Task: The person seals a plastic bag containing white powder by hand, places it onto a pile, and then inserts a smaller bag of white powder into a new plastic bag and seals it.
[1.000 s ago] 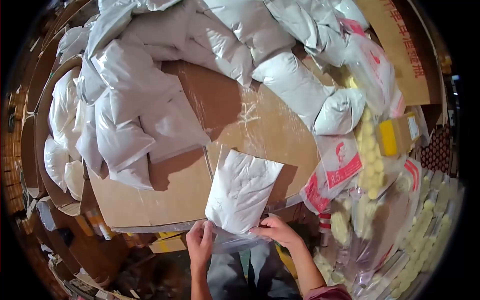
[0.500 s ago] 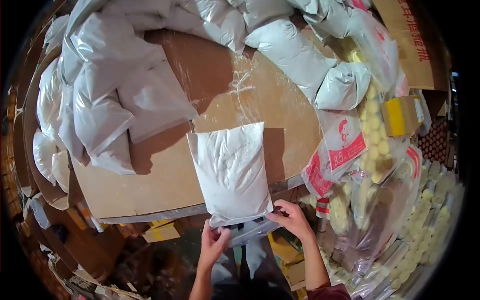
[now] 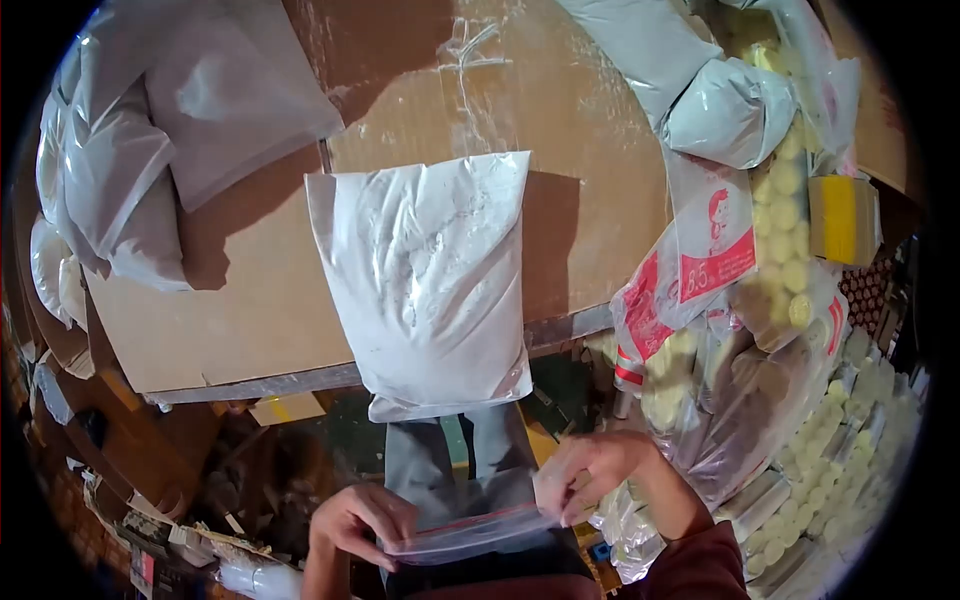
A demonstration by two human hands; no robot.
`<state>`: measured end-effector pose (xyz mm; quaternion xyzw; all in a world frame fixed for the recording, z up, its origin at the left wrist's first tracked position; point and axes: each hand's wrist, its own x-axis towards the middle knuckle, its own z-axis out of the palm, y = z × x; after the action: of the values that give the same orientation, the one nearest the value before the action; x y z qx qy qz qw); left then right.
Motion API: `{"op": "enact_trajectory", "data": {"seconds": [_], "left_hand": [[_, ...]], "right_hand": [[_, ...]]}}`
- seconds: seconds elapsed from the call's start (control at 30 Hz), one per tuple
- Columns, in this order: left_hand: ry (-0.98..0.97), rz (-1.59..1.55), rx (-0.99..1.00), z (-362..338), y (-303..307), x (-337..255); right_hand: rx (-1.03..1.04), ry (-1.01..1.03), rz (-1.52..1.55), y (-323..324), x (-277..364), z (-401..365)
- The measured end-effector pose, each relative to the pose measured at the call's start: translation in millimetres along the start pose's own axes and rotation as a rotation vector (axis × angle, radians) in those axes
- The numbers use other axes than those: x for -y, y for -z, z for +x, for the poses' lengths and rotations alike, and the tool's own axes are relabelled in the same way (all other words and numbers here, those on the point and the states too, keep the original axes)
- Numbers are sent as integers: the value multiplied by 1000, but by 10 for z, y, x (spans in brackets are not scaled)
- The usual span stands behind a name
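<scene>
A plastic zip bag filled with white powder (image 3: 430, 285) lies at the table's near edge, its lower end jutting out over it. Closer to my body, a clear strip with a reddish line (image 3: 475, 535), which looks like the bag's zip top, stretches between my hands. My left hand (image 3: 362, 522) pinches the strip's left end, fingers bent. At the right end, my right hand (image 3: 595, 475) grips the clear plastic between thumb and fingers, slightly blurred. My trousers show through behind the plastic.
Filled bags (image 3: 105, 170) are heaped on the left of the cardboard-covered table (image 3: 240, 330), and more bags (image 3: 730, 110) lie at the back right. Packs of round yellow pieces (image 3: 780, 210) and a printed red-and-clear bag (image 3: 710, 240) stand to the right, beside a small yellow-taped box (image 3: 845, 220).
Both hands have moved down toward my body and the strip between them shows more fully. The powder bag looks larger and nearer as the view has shifted closer.
</scene>
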<state>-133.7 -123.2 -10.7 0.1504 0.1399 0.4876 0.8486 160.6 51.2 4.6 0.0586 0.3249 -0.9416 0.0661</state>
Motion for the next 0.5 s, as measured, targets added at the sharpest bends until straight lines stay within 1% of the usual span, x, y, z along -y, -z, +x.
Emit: {"op": "enact_trajectory", "data": {"seconds": [0.03, 0.07, 0.13, 0.17, 0.2, 0.27, 0.3, 0.37, 0.4, 0.43, 0.5], "left_hand": [[27, 9, 9, -4, 41, -54], [113, 101, -24, -54, 84, -95], [283, 272, -22, -53, 171, -216], [342, 473, -79, -14, 136, -240], [421, 706, -136, 34, 106, -268], [431, 1030, -303, 146, 70, -168], [392, 1148, -346, 226, 48, -110], [308, 1381, -431, 387, -12, 3], [234, 1389, -476, 443, -28, 74], [157, 1397, -522, 490, -21, 168], [-1, 1455, -573, 570, 15, 347]], "right_hand": [[6, 92, 97, -53, -11, 44], [2, 18, 80, -40, -41, 35], [-2, -127, 43, 17, -146, 5], [-55, -119, -83, 74, -213, -2], [-157, -110, -283, 125, -207, -9], [-345, -148, -556, 210, -245, -12], [-410, -62, -742, 238, -261, -20], [-549, -256, -882, 197, -142, -30], [-618, -353, -951, 190, -83, -22], [-563, -340, -1176, 260, -129, -113], [-618, -227, -1280, 304, -93, -149]]}}
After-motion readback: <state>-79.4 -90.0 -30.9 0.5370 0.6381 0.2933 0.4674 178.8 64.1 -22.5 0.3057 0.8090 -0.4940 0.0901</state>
